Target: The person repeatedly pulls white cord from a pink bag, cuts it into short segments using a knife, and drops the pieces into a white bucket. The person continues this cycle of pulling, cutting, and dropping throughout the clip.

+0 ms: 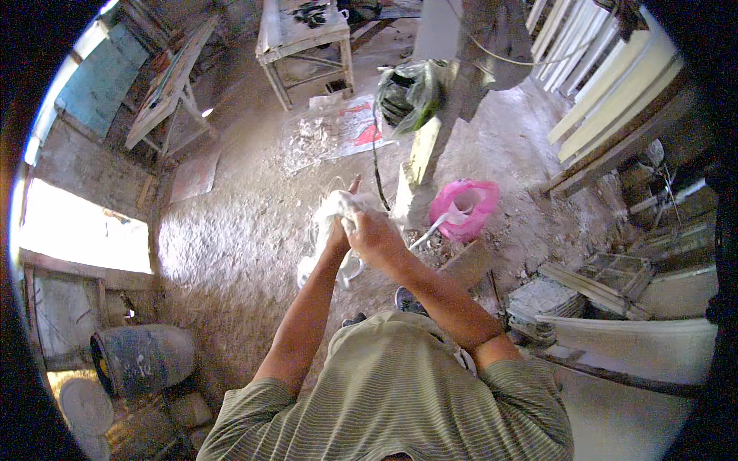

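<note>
Both of my hands are together in front of me, closed around a bundle of white stringy fibre (335, 204). My left hand (337, 233) is under and behind the bundle, with one finger sticking up past it. My right hand (375, 237) presses over the bundle from the right, its fingers curled in. Loose white strands and loops hang below the hands toward the floor. To the right of my hands is a pink plastic bag (483, 206) with something white inside, and a white strip slants from it toward my right forearm. The fingertips are partly hidden in the fibre.
A post base (415, 196) rises just beyond my hands, with a green plastic bag (409, 96) behind it. A worktable (304, 46) stands farther off. At left lies a dark barrel (146, 357); at right are stacked panels (542, 303) and leaning white boards (615, 100).
</note>
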`<state>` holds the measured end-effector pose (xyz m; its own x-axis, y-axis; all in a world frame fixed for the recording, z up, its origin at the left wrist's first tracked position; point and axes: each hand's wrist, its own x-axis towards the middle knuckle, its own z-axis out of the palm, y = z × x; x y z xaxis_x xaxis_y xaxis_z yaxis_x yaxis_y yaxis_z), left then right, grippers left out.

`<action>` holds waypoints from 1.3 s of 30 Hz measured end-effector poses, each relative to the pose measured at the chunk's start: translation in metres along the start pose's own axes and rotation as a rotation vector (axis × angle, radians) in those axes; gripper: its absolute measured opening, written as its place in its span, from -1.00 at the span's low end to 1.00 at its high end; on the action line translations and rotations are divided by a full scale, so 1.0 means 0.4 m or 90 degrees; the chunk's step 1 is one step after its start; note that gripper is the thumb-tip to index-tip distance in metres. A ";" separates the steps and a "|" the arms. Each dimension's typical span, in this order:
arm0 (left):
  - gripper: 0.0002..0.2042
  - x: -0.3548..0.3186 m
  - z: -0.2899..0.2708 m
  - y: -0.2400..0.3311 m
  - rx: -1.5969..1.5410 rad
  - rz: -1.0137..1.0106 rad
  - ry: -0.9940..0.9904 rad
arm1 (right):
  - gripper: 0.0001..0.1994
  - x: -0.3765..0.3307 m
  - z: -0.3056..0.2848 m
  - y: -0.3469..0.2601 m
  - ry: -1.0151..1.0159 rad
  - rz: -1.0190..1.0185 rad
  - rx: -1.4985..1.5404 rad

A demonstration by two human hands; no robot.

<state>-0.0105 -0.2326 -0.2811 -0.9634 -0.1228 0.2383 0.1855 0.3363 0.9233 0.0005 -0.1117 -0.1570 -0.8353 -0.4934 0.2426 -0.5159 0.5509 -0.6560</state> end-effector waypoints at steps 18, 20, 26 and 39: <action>-0.78 0.138 0.100 0.186 -0.028 -0.161 -0.173 | -0.38 -0.044 -0.244 0.201 0.128 0.193 0.220; -0.81 0.146 0.109 0.189 -0.020 -0.122 -0.175 | -0.35 -0.056 -0.264 0.215 0.101 0.227 0.255; -0.79 0.177 0.120 0.201 -0.046 -0.015 -0.137 | -0.48 -0.058 -0.323 0.203 0.205 0.200 0.241; -0.67 0.133 -0.024 0.310 -0.175 -0.344 0.052 | -0.64 -0.143 -0.311 0.507 -0.079 0.243 0.015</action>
<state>-0.0371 -0.2063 -0.1511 -0.9194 -0.2831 -0.2731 -0.2717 -0.0450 0.9613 -0.0801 0.1120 -0.2149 -0.9362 -0.3346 -0.1080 -0.1678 0.6952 -0.6989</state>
